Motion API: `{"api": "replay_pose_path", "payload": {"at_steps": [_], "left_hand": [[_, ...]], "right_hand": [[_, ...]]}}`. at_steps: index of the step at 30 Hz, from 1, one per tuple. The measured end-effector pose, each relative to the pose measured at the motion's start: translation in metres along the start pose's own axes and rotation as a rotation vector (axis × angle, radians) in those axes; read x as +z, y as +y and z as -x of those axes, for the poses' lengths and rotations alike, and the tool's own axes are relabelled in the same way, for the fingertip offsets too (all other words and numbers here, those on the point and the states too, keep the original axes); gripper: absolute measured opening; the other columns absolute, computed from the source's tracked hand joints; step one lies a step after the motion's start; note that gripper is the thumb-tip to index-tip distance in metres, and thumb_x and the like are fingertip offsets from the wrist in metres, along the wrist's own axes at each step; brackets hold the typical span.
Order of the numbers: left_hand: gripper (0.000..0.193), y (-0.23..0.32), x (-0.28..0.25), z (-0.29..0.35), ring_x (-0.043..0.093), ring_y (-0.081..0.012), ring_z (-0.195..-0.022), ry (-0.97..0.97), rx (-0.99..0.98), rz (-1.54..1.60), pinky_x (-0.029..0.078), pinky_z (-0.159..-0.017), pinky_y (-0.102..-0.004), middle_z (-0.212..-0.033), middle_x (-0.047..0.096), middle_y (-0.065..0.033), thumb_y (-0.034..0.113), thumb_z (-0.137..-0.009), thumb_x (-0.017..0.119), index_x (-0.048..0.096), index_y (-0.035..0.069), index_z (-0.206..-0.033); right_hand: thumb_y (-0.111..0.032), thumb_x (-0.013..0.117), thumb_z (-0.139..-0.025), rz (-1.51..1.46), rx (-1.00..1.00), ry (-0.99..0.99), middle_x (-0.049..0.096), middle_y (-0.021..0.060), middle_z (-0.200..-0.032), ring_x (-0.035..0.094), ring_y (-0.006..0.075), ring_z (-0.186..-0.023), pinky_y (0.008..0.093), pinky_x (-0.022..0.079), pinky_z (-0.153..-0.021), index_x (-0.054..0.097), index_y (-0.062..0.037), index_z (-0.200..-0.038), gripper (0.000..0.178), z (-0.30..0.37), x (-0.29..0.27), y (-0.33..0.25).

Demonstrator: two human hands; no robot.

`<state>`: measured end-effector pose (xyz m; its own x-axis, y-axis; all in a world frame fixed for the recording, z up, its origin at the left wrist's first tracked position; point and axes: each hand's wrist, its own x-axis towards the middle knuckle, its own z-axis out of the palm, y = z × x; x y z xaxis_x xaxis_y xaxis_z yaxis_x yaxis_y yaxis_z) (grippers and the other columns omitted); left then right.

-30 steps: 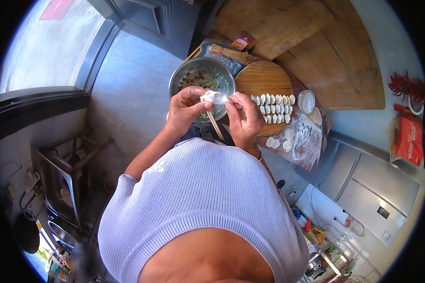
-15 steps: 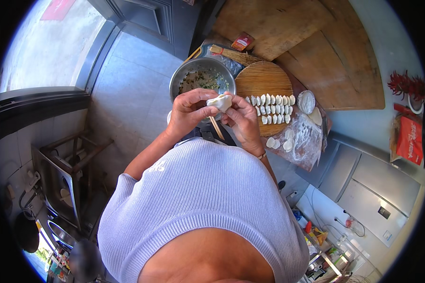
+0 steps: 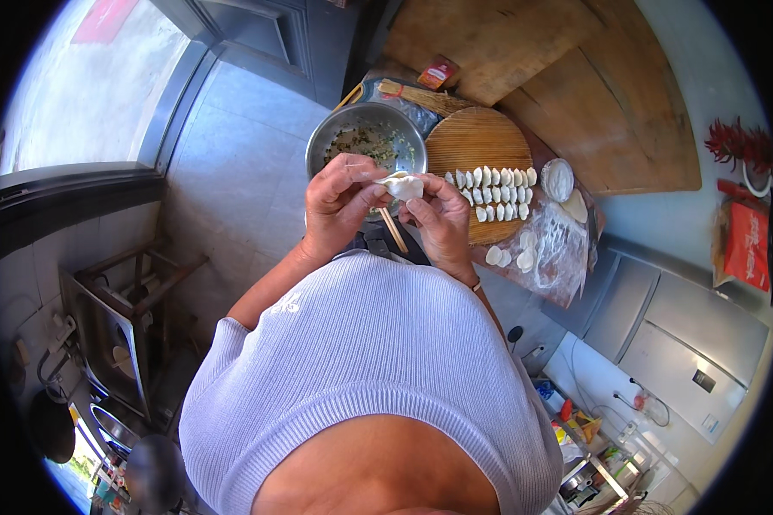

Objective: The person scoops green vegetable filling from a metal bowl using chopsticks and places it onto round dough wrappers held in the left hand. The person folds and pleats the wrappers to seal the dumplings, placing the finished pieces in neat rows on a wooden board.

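Observation:
A white dumpling (image 3: 404,186) is held up between my two hands, its edge partly folded. My left hand (image 3: 341,204) pinches its left end between thumb and fingers. At the other end my right hand (image 3: 441,221) grips it the same way. Just beyond my hands stands a steel bowl (image 3: 313,148) with chopped green and dark filling (image 3: 374,144) in it. A pair of chopsticks (image 3: 393,230) slants down below the dumpling. To the right, finished dumplings (image 3: 496,196) lie in rows on a round ridged wooden board (image 3: 472,137).
Several flat dough wrappers (image 3: 524,253) lie beside crumpled clear plastic (image 3: 554,249) at the table's near right. A round, clear-looking dish (image 3: 557,180) sits right of the board. Behind lie a straw brush (image 3: 425,97), a red packet (image 3: 437,72) and large wooden boards (image 3: 593,103).
My left fingers have shifted along the dumpling's edge, and its left end now looks more drawn out. Both hands stay in nearly the same place over the bowl's near rim.

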<state>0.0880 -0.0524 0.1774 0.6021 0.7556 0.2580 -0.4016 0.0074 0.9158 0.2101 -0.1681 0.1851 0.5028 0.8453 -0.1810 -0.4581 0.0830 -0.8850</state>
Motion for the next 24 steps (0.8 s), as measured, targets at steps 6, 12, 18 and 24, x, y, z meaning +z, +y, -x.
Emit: {"api": "replay_pose_path", "payload": {"at_steps": [6, 12, 18, 24], "left_hand": [[0.015, -0.002, -0.005, 0.0, 0.064, -0.0141, -0.075, -0.09, 0.036, -0.019, 0.056, -0.061, -0.0231, -0.095, 0.056, -0.0114, -0.011, -0.082, 0.06, 0.064, -0.005, -0.095], [0.017, 0.001, -0.001, 0.001, 0.063, -0.0137, -0.075, -0.097, -0.071, 0.024, 0.056, -0.062, -0.0222, -0.092, 0.058, -0.0105, -0.01, -0.082, 0.061, 0.064, -0.004, -0.098], [0.032, 0.013, 0.0, -0.003, 0.063, -0.013, -0.08, -0.104, -0.373, 0.216, 0.055, -0.068, -0.0222, -0.093, 0.058, -0.0076, -0.009, -0.082, 0.062, 0.06, -0.003, -0.113], [0.034, 0.006, -0.005, -0.007, 0.061, -0.0128, -0.081, -0.192, -0.213, -0.01, 0.053, -0.068, -0.0233, -0.091, 0.06, -0.0063, -0.005, -0.075, 0.071, 0.063, -0.003, -0.108]], "right_hand": [[0.0, 0.065, -0.084, 0.065, -0.073, 0.009, 0.062, 0.0084, -0.093, 0.061, 0.011, -0.072, 0.0232, 0.052, -0.064, 0.059, 0.003, -0.109, 0.026, 0.003, -0.003, 0.001], [0.001, 0.065, -0.084, 0.096, -0.14, 0.016, 0.061, 0.0083, -0.096, 0.061, 0.0114, -0.075, 0.0235, 0.053, -0.065, 0.06, 0.0029, -0.106, 0.022, 0.007, -0.004, -0.001], [0.002, 0.064, -0.084, 0.142, -0.17, 0.024, 0.058, 0.0082, -0.101, 0.061, 0.0114, -0.081, 0.0234, 0.055, -0.068, 0.059, 0.0027, -0.104, 0.021, 0.006, -0.005, -0.003], [0.004, 0.064, -0.083, 0.232, -0.16, 0.025, 0.058, 0.0078, -0.101, 0.061, 0.0105, -0.084, 0.0226, 0.054, -0.069, 0.059, 0.0023, -0.102, 0.02, 0.005, -0.003, -0.011]]}}
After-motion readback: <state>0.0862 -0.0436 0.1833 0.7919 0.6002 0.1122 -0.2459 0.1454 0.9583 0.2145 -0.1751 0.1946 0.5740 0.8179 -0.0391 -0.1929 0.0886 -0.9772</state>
